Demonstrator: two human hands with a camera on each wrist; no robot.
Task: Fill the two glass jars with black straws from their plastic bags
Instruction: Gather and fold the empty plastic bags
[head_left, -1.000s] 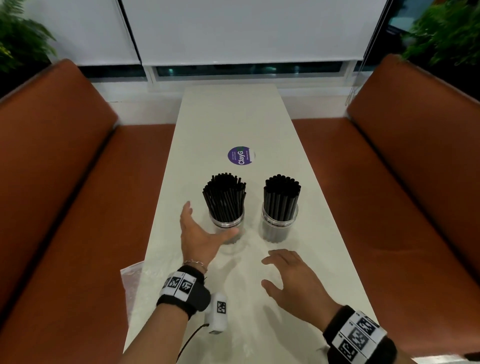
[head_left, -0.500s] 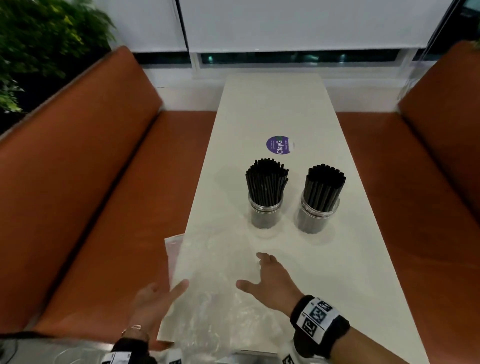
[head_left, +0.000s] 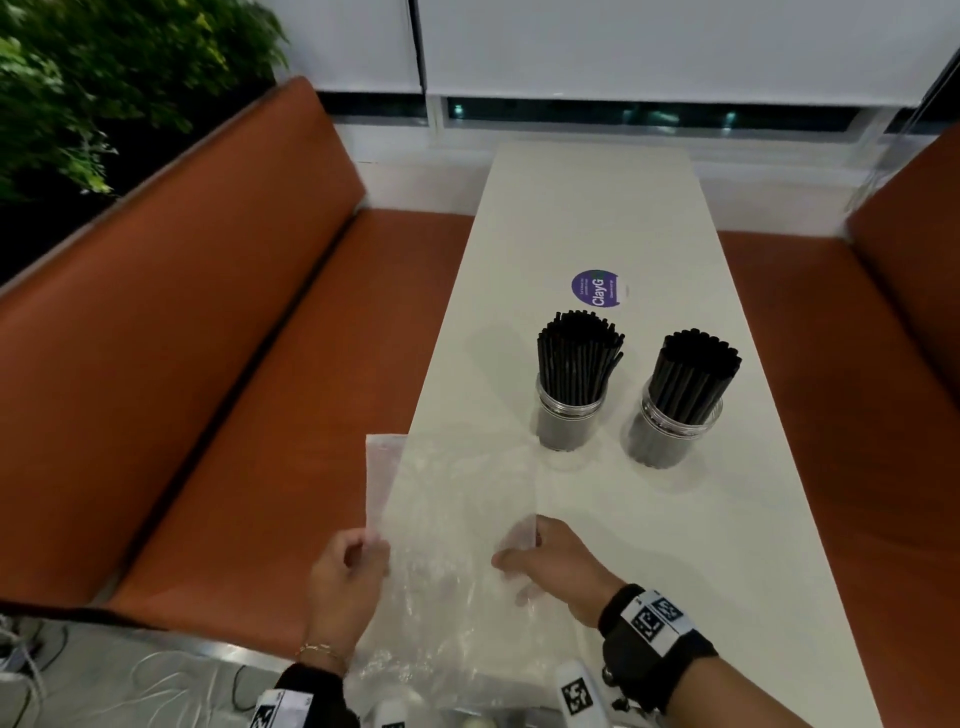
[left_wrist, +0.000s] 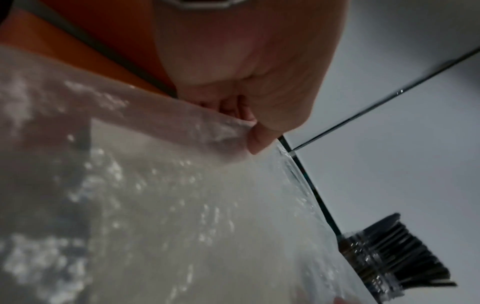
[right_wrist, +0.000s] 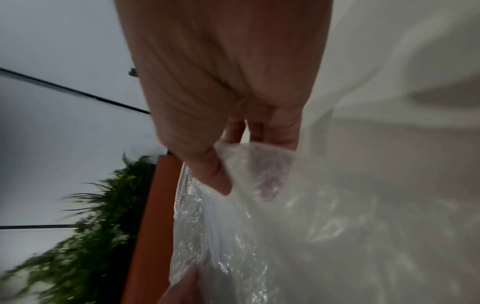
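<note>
- Left hand (head_left: 345, 587) gripping the left edge of a clear, crinkled plastic bag (head_left: 457, 525); the left wrist view is showing thumb and curled fingers (left_wrist: 255, 142) pinching the film. Grip closed on the bag.
- Right hand (head_left: 558, 564) gripping the same bag's right edge; the right wrist view is showing the thumb (right_wrist: 207, 170) pressing plastic against the fingers behind it. Grip closed on the bag.
- The bag is stretching between the two hands at the near end of the long white tabletop (head_left: 675, 519), its far left corner hanging past the tabletop's left edge over the bench seat. It is looking flat and empty; a second bag cannot be made out.
- Two round clear glass jars are standing side by side near the middle of the tabletop, beyond the bag and apart from both hands.
- Left glass jar (head_left: 569, 421) is holding an upright bundle of thin black straws (head_left: 579, 358), fanning slightly at the top.
- Right glass jar (head_left: 670, 436) is holding a tighter bundle of black straws (head_left: 691, 374), leaning a little to the right.
- A round purple sticker (head_left: 597, 289) reading "ClayG" is lying flat on the tabletop just beyond the left jar.
- Orange-brown upholstered benches are flanking the tabletop: one to the left (head_left: 208, 312), one to the right (head_left: 909, 338).
- Green leafy plant (head_left: 104, 78) is showing behind the left bench; white roller blinds (head_left: 623, 47) are covering the window at the far end.
</note>
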